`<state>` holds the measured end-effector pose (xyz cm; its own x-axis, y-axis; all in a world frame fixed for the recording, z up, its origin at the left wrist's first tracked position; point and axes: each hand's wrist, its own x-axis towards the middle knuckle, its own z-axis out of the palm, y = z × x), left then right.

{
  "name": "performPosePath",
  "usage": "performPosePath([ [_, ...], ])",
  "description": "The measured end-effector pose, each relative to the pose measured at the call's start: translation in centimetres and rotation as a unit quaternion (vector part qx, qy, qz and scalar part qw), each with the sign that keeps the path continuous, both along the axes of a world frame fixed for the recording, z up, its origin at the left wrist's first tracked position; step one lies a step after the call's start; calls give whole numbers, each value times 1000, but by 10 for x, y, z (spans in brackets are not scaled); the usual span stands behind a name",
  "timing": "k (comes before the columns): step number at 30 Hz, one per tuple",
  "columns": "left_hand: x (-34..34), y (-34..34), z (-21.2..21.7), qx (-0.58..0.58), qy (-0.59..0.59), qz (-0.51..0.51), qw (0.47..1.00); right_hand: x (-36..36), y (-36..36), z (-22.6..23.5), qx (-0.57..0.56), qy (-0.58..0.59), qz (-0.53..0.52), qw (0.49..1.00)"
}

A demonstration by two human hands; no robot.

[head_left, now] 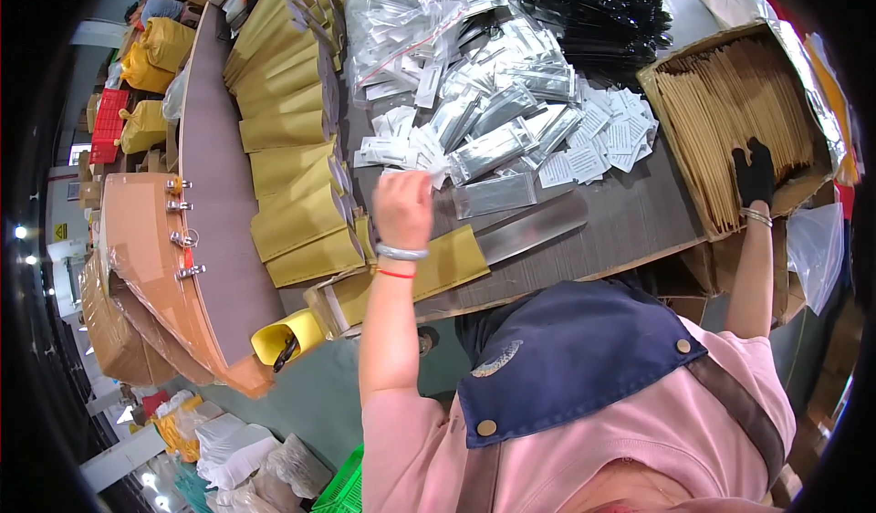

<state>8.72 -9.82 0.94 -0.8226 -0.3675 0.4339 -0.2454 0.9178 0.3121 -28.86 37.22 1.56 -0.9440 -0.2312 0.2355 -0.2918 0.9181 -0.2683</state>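
Note:
My left hand (404,207) is bare and curled closed above the table's near part, beside small white printed cards (392,148). Whatever its fingers hold is hidden. Just to its right lies a kraft envelope (447,262), with a shiny grey strip (538,227) extending from its right end. My right hand (754,175), in a black glove, reaches into a cardboard box (808,189) at the right. Its fingers are apart against the upright row of kraft padded envelopes (730,102). Flat silver packets (497,152) are heaped beyond my left hand.
A long overlapping row of kraft envelopes (292,171) runs along the table's left. Clear bags of packets (401,20) and black wrapped items (593,11) lie at the back. A yellow holder (287,338) with black-handled scissors hangs at the near left edge. More white cards (616,130) lie by the box.

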Motion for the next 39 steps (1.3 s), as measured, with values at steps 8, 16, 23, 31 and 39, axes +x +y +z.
performPosePath([
  [8, -33, 54, 5, 91, -176, -33, 980, -29, 9, -14, 109, -78, 14, 991],
  [16, -38, 84, 11, 332, -186, -102, 919, -35, 31, -35, 97, 14, -19, 995],
  [23, -89, 118, -5, 201, 3, -140, 970, -9, -48, 14, -131, 78, 25, 988],
  [31, -138, 136, -12, 120, -107, -79, 984, -17, -230, 61, -170, -61, 157, 971],
  [39, -137, 137, -27, 118, -11, -86, 989, -61, -266, 33, -64, -143, 60, 986],
])
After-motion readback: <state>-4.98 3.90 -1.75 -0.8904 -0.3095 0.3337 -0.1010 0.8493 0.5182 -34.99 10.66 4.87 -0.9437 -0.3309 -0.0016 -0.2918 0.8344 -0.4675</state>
